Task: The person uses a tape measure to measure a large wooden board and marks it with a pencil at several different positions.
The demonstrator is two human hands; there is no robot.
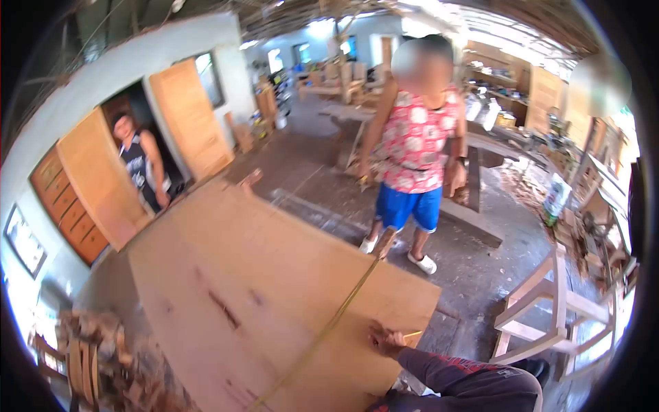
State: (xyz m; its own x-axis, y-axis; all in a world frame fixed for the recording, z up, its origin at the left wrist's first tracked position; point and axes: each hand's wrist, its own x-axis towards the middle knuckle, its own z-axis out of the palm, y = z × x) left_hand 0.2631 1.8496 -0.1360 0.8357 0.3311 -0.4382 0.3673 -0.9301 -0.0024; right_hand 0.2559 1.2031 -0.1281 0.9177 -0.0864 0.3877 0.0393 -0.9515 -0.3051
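My right hand [386, 340] rests on a large plywood sheet [199, 254], near its right edge. The fingers are curled, and a thin yellow pencil [412, 334] sticks out from them. A yellow tape measure [336, 317] stretches diagonally across the sheet, left of my right hand and apart from it. Its upper end is by a piece of wood [386, 244] at the far edge; its lower end runs out of view at the bottom. My left hand is not in view.
A person in a red patterned top [422, 137] stands just beyond the sheet. Another person [141, 161] is in the doorway. At right is an unfinished wooden frame [549, 309]. Wood scraps [96, 343] are piled at lower left. Wooden door panels [189, 117] lean against the wall.
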